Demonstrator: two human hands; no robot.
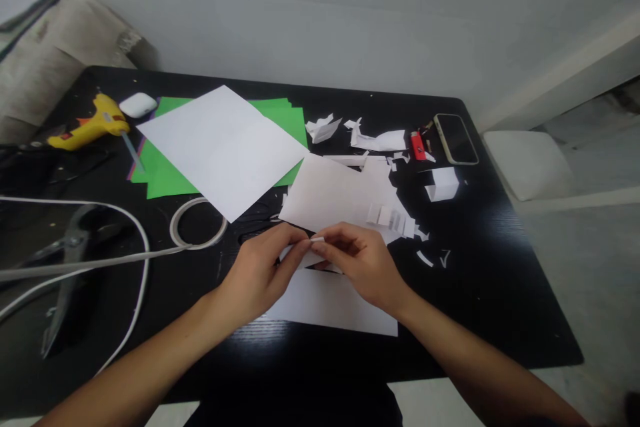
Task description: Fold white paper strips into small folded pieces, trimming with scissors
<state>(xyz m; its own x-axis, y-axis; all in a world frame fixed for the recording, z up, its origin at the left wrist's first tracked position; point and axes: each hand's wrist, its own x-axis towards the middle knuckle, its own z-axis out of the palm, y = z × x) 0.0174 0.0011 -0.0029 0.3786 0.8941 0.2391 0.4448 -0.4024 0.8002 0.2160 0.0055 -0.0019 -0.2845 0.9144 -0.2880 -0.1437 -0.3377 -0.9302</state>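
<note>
The black table (480, 307) in front of me shines near its front edge, where a white sheet (350, 307) lies flat. At that sheet's far side, my left hand (257, 267) and right hand (367, 263) pinch a small paper piece (318, 239) between thumbs and fingers. I judge it light, thin and easily creased or torn, best held gently by its edges. Farther off lie paper scraps (380, 141), a phone (456, 139), green paper (173, 177) and a yellow glue gun (103, 123). A grey wall (325, 33) stands behind.
</note>
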